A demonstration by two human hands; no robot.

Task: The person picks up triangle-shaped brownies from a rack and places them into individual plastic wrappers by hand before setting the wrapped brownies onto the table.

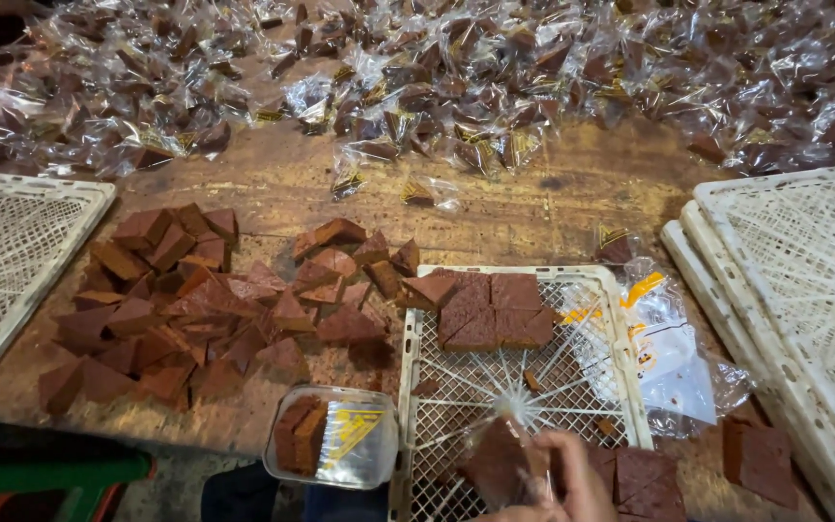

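At six o'clock in the head view, low against the bottom edge, one hand (572,478) has its fingers (587,454) closed around a brown cake slice (497,462) that sits inside a thin clear wrapper, just above the near end of a white lattice tray (620,348); which hand it is I cannot tell for sure, though it comes in from the person's right, and no second hand shows. The step in hand looks like bagging: one slice goes into one clear sleeve. On the tray at twelve o'clock from the hand lie a few more bare slices (490,309) laid flat and touching, and at three o'clock from the hand two more flat pieces (645,478) rest by the tray's corner. A loose heap of cut slices (195,309) covers the wooden table (553,208) at ten o'clock, well apart from the hand. Just beside the tray at nine o'clock stands a small clear tub (332,449) with a couple of slices on edge inside. A bundle of empty clear bags (664,353) lies at two o'clock, touching the tray's right rim. Along the far side, at twelve o'clock, wrapped slices (456,87) are piled in a wide glittering bank. Stacked empty trays (804,290) sit at three o'clock and another tray (12,251) at nine. The next move, as I judge it, calls for seating the slice fully in its sleeve without crumbling the corners.
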